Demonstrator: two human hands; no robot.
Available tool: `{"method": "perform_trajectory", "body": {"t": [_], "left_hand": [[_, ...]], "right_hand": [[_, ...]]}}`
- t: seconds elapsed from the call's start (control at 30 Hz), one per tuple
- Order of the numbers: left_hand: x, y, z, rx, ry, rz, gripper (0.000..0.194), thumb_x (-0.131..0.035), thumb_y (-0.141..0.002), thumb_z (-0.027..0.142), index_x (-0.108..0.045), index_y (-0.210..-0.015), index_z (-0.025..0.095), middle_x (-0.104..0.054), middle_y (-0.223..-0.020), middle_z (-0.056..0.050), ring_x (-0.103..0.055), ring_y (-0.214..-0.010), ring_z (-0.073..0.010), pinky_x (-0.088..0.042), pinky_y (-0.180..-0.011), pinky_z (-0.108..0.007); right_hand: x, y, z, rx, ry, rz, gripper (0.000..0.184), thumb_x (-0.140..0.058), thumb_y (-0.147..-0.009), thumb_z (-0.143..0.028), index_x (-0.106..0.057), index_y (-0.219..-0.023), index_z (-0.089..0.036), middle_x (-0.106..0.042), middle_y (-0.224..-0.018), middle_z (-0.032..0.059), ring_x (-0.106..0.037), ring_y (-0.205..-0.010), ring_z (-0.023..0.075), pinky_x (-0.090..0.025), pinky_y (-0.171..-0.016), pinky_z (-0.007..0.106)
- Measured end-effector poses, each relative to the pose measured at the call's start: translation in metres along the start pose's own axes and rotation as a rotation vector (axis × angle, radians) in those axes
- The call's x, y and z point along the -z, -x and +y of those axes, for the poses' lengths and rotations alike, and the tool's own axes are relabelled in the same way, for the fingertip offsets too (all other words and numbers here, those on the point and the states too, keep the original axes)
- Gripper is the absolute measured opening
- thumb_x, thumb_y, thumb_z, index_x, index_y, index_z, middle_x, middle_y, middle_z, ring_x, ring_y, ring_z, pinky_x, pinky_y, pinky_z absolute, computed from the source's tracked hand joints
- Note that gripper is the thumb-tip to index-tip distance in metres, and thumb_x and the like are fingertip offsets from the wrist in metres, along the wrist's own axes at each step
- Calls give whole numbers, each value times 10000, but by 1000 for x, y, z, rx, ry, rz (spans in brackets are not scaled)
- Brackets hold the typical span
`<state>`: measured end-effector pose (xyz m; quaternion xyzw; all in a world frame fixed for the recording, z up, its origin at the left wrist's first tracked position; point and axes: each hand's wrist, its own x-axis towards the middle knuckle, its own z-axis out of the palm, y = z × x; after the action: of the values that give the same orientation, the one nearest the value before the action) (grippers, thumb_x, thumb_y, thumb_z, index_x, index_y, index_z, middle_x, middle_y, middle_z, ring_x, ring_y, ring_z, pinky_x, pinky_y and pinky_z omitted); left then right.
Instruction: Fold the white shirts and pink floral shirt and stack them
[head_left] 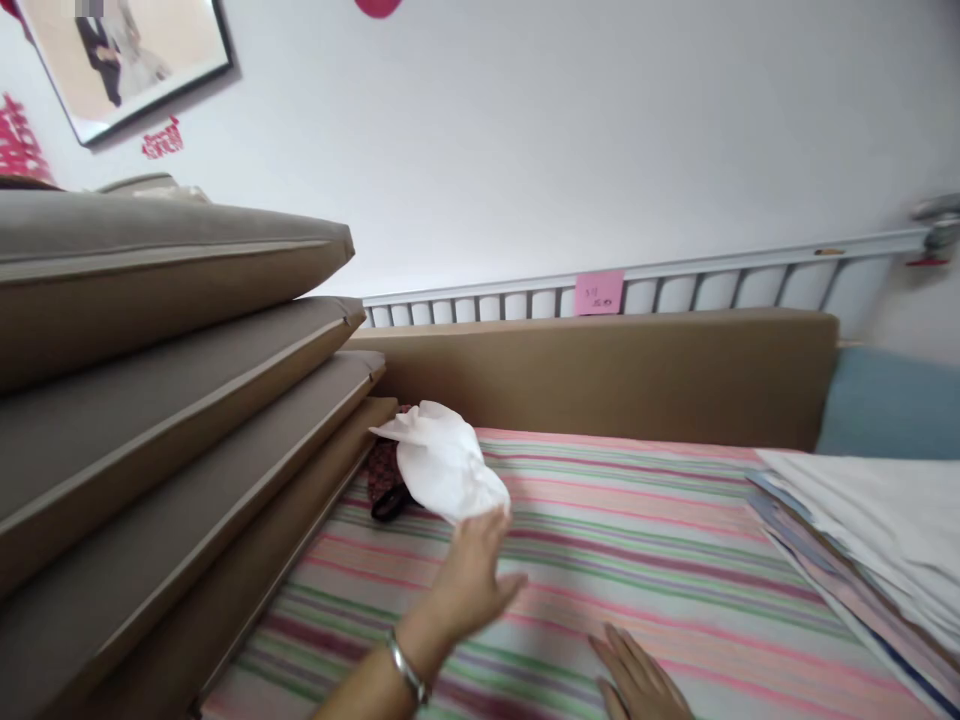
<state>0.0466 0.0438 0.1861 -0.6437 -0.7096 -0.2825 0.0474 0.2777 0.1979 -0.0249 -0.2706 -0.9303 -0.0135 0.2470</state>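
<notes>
A crumpled thin white thing [450, 465], a bag or a cloth, lies on the striped bed sheet [600, 560] close to the stacked cushions. My left hand [476, 570], with a silver bangle at the wrist, reaches to its near edge. The fingertips overlap that edge, the thumb stands apart, and I cannot tell whether they press on it. Under and beside the white thing shows a dark red patterned item [381, 478] with a black loop, partly covered. My right hand [641, 675] is low over the sheet with fingers stretched, holding nothing.
Thick grey-brown cushions [172, 430] are stacked high on the left. Along the wall runs a long brown cushion [600, 375] in front of a white radiator [675, 292] bearing a pink note [598, 292]. Folded cloths [877, 540] lie piled at right, near a blue cushion [889, 405].
</notes>
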Motion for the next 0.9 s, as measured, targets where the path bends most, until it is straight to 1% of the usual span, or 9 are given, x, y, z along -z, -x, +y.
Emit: {"method": "perform_trajectory", "body": {"t": [0.07,0.17,0.27,0.43,0.57,0.63,0.7,0.8,0.9], "left_hand": [[-43,48,39,-113,146,-67,737,-567,-791,369,-220,-1422,208,-348,-1440,-131,-345,-1308,-251,-358,-1049,-432],[-103,103,74,-208,303,-192,854,-645,-718,456,-245,-1418,174,-382,-1404,-197,-387,-1277,-309,-403,-1006,-455],[-133,131,93,-176,396,-253,903,-672,-665,527,-294,-1402,168,-411,-1374,-228,-406,-1255,-347,-407,-991,-485],[-114,147,124,-169,511,-272,764,-571,-782,474,-244,-1421,213,-363,-1422,-178,-347,-1302,-302,-351,-1037,-486],[-102,153,148,-161,549,-318,731,-551,-802,454,-255,-1415,186,-342,-1434,-175,-315,-1323,-280,-321,-1060,-474],[-103,155,159,-171,558,-371,715,-557,-799,443,-281,-1404,179,-341,-1434,-178,-325,-1318,-280,-323,-1058,-471],[-104,156,170,-172,569,-420,728,-595,-770,430,-320,-1386,159,-358,-1421,-189,-348,-1303,-296,-326,-1051,-480],[-98,153,179,-149,625,-478,682,-644,-726,395,-412,-1334,191,-457,-1365,-139,-442,-1232,-281,-358,-1031,-449],[-83,139,172,-24,666,-432,349,-573,-780,327,-609,-1115,235,-651,-1112,-43,-593,-1008,-202,-455,-921,-353]], "right_hand": [[20,-4,-13,-39,-49,-46,441,-451,-827,-397,-591,-1214,-239,-517,-1298,51,-485,-1194,277,-438,-971,457],[50,-7,-29,-54,-163,-114,460,-464,-809,-290,-562,-1246,-182,-486,-1331,89,-440,-1234,280,-379,-1021,455],[73,2,-36,-86,-281,-187,516,-482,-760,-205,-536,-1273,-196,-440,-1369,92,-401,-1263,283,-339,-1046,442],[89,43,-37,-178,-558,-179,492,-489,-766,-329,-568,-1240,-220,-471,-1350,79,-362,-1287,283,-253,-1081,472],[102,63,-46,-510,-1087,-57,558,-481,-739,-566,-656,-1092,-171,-586,-1219,119,-491,-1172,299,-345,-1019,465],[113,64,-52,-692,-1357,-114,609,-432,-755,-636,-662,-1052,-157,-649,-1103,122,-577,-1054,288,-421,-939,442],[122,63,-59,-773,-1524,-242,605,-469,-746,-637,-646,-1065,-154,-678,-1016,107,-624,-951,272,-463,-867,420],[123,65,-64,-802,-1471,-296,533,-635,-651,-541,-650,-1016,-153,-697,-914,75,-636,-871,260,-479,-805,389],[112,74,-64,-786,-1318,-242,422,-650,-620,-500,-678,-870,-161,-701,-828,49,-620,-846,256,-470,-780,369]]}}
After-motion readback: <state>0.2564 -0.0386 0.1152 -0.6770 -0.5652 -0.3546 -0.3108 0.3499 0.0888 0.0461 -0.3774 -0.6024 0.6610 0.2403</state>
